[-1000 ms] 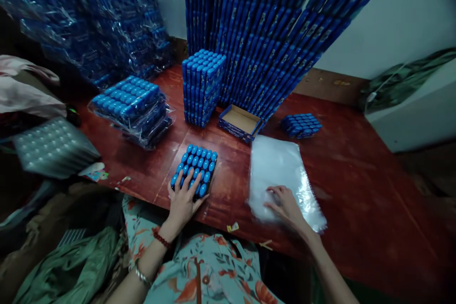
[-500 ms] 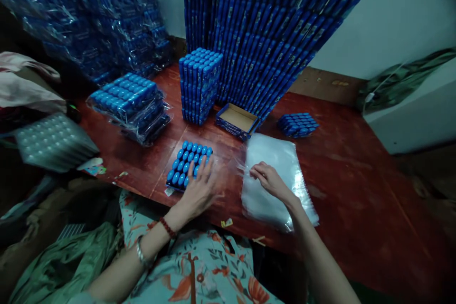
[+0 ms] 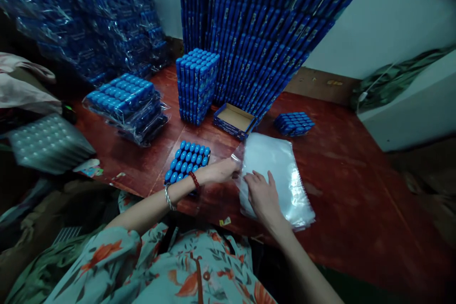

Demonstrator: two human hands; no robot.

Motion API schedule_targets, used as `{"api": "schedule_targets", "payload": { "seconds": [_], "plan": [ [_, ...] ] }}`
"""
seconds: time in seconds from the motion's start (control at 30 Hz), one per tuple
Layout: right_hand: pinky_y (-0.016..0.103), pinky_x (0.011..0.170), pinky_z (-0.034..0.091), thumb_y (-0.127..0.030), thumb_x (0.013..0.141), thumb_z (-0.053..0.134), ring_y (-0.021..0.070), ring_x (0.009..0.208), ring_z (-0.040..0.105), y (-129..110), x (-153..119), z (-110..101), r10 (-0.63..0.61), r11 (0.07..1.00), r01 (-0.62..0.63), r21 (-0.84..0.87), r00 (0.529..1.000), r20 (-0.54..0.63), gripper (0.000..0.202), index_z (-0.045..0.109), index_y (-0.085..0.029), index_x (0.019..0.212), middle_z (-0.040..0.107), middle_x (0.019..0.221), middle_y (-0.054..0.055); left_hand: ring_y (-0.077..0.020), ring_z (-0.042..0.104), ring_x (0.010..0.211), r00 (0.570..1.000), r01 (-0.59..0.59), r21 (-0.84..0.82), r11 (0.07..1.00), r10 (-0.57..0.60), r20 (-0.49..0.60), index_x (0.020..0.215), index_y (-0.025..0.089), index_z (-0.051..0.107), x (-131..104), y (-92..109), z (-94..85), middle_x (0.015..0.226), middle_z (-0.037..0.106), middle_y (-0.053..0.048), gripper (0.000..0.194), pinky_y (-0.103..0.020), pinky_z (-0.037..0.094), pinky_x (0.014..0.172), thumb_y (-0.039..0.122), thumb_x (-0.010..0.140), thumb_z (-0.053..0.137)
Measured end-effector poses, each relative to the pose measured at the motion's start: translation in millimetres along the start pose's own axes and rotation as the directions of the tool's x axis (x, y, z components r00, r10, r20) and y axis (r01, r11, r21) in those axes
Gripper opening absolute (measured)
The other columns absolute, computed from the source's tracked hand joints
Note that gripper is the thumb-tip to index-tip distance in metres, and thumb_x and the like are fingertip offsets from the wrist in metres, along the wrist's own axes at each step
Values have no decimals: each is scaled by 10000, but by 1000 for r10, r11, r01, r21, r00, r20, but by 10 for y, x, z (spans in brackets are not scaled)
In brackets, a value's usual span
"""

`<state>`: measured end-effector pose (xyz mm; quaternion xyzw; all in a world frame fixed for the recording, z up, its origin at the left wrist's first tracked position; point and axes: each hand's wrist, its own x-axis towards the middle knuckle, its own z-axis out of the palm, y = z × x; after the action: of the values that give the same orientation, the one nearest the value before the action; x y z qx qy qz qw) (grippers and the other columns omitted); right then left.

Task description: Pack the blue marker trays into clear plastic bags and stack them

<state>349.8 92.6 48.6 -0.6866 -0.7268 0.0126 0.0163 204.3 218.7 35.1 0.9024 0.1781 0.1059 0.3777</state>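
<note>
A stack of clear plastic bags [image 3: 270, 156] lies on the red-brown table in front of me. My left hand [image 3: 226, 170] reaches across to its left edge, fingers closed on the edge of a clear bag; its fingertips are partly hidden. My right hand [image 3: 261, 194] rests on top of the stack, its fingers apart and touching the plastic. Beneath my left forearm sits a block of blue round-ended pieces [image 3: 183, 164] in rows, partly covered by the wrist.
Behind the bags is an open shallow cardboard box [image 3: 235, 118]. A tall blue stack [image 3: 198, 88], a leaning wall of blue packs [image 3: 256, 33] and a small blue block [image 3: 294, 123] stand farther back. Film-wrapped blue packs [image 3: 124, 104] and a translucent tray stack [image 3: 50, 145] are at left.
My left hand has moved right from the blue block to the bags' edge and closed on a bag. My right hand has shifted slightly down, and its fingers have spread onto the stack.
</note>
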Motion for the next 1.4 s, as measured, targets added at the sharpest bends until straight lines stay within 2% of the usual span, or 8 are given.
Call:
{"api": "schedule_targets", "payload": {
  "seconds": [0.33, 0.63, 0.73, 0.83, 0.97, 1.07, 1.23, 1.4],
  "plan": [
    [239, 537, 284, -314, 905, 456, 165, 574, 586, 100, 401, -390, -114, 949, 122, 292, 992, -46, 178, 596, -213, 864, 642, 631, 9, -105, 402, 581, 988, 152, 162, 975, -152, -14, 765, 154, 482, -403, 210, -608, 662, 479, 32, 128, -232, 259, 527, 226, 831, 564],
    [285, 539, 212, -150, 867, 449, 168, 664, 549, -81, 954, -736, -134, 983, 117, -140, 984, -117, 164, 603, -206, 850, 648, 808, 52, -157, 561, 725, 958, 283, 538, 794, -261, -118, 923, 138, 564, -702, 213, -1324, 776, 564, -25, 127, -249, 394, 659, 76, 843, 487],
    [283, 612, 305, -185, 891, 421, 183, 727, 535, -230, 1242, -1023, -115, 992, 71, -108, 867, -485, 188, 602, -185, 841, 601, 806, 62, -160, 581, 780, 856, 492, 599, 632, -223, -467, 856, 81, 587, -729, 292, -1772, 782, 520, -31, 198, -285, 414, 727, 34, 859, 394],
    [325, 748, 385, -259, 926, 383, 214, 849, 537, -377, 1439, -1142, -11, 989, 119, 92, 665, -746, 228, 588, -182, 861, 564, 856, 68, -151, 568, 823, 610, 611, 494, 619, 31, -792, 864, 80, 586, -878, 342, -2042, 817, 484, -26, 233, -294, 407, 760, 139, 913, 366],
    [326, 830, 410, -315, 927, 366, 210, 910, 550, -535, 1635, -608, 210, 893, 142, 426, 708, -675, 239, 569, -190, 929, 582, 954, 87, -176, 558, 864, 415, 651, 240, 720, -73, -907, 868, 131, 561, -1090, -44, -1748, 859, 546, -49, 187, -311, 400, 815, 233, 917, 412],
    [336, 799, 438, -370, 901, 335, 223, 839, 600, -643, 1726, 82, 333, 755, -72, 652, 898, -287, 277, 556, -204, 899, 640, 866, 82, -188, 579, 863, 459, 674, -60, 737, -480, -748, 830, 151, 562, -1116, -587, -1244, 852, 606, -73, 162, -309, 417, 815, 171, 884, 410],
    [377, 628, 499, -460, 834, 254, 283, 711, 663, -753, 1697, 794, 332, 686, -55, 726, 911, -245, 362, 523, -221, 800, 687, 775, 129, -172, 633, 794, 517, 623, -120, 773, -522, -679, 732, 151, 588, -1005, -1113, -645, 809, 684, -75, 176, -279, 494, 779, 141, 835, 445],
    [373, 658, 544, -621, 774, 319, 291, 749, 698, -624, 1533, 1149, 327, 530, -59, 846, 934, -140, 426, 554, -268, 813, 719, 794, 78, -189, 626, 1066, 463, 558, -180, 810, -484, -743, 1098, 150, 604, -1021, -1238, -70, 1147, 666, -131, 360, -323, 484, 962, 224, 900, 312]
  ]
}}
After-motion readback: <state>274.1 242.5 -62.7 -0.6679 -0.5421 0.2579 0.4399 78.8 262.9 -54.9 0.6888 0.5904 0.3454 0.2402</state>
